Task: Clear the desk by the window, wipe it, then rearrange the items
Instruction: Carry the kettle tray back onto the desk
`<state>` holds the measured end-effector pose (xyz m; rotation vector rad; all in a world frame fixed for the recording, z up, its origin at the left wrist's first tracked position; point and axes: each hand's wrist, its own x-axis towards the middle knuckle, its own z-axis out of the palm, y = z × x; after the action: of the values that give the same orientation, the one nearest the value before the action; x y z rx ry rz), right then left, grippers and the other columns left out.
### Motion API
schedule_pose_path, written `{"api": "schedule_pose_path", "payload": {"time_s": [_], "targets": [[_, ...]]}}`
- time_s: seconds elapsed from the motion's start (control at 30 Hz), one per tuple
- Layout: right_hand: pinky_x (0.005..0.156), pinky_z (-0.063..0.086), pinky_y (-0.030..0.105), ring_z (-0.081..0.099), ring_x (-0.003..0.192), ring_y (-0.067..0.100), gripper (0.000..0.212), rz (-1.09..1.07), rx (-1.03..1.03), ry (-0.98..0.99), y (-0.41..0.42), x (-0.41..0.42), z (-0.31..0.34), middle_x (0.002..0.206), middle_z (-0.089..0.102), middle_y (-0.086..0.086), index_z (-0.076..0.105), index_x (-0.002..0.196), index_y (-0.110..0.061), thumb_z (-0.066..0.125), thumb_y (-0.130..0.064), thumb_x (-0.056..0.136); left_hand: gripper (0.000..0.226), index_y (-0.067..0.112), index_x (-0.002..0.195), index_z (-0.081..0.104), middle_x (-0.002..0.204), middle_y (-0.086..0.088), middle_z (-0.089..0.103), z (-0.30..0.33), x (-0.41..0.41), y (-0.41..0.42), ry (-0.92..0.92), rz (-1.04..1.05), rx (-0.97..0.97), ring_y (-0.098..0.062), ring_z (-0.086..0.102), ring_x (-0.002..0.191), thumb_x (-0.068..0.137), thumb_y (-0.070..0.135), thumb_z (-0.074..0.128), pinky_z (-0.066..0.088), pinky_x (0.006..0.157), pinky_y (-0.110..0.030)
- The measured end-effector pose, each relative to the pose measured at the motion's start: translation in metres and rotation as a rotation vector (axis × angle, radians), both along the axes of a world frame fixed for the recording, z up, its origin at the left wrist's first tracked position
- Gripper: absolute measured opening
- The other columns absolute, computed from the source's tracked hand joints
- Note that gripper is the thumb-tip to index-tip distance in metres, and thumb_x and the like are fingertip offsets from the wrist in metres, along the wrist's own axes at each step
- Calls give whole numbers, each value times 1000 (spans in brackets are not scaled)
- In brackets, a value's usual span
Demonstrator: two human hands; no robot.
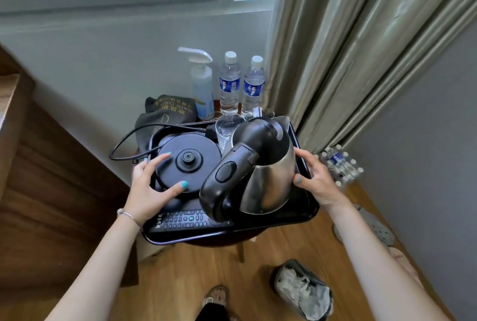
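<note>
Left hand (pixel 147 186) and right hand (pixel 316 181) grip opposite edges of the black tray (pixel 304 213), arms outstretched.

Black tray (pixel 304 213), steel-and-black kettle (pixel 268 178)

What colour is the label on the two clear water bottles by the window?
Blue, on both clear plastic water bottles, seen in the head view.
</note>
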<state>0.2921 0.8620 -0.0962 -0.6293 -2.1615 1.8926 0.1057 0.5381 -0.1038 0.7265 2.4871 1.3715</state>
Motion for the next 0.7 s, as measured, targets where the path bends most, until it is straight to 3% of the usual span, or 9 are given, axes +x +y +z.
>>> {"api": "schedule_pose_path", "payload": {"time_s": [0.2,0.37,0.47,0.6,0.7], "targets": [[112,29,59,46,131,32,86,52,-6,23,-5,-1,16,134,49,20,59,126,-38,82,-72,50,81,42,125,49,136,-4,40,26,12,-18,-24,64,-2,6,30,115,50,67,67,16,93,7],[112,30,59,44,132,33,87,79,-24,55,-18,-2,33,136,47,19,60,126,-37,83,-70,49,78,41,123,52,132,-5,40,46,23,-36,-36,103,43,7,32,113,52,60,77,17,89,10],[111,32,58,43,133,32,87,101,-57,70,-31,-4,49,140,46,18,60,126,-37,83,-70,48,72,36,123,55,133,-5,43,60,27,-52,-9,114,44,5,32,116,58,47,83,18,93,7],[112,32,56,43,134,29,86,149,-53,103,-52,-6,63,141,46,15,59,127,-37,81,-71,51,68,44,114,55,128,1,46,80,36,-80,9,133,67,0,33,122,52,55,82,23,103,-10],[113,29,58,42,134,30,86,172,-30,117,-70,-11,70,140,47,14,58,128,-38,79,-73,53,61,43,112,54,126,-2,46,91,38,-99,30,172,64,-3,35,122,61,33,87,25,107,-17]]}}
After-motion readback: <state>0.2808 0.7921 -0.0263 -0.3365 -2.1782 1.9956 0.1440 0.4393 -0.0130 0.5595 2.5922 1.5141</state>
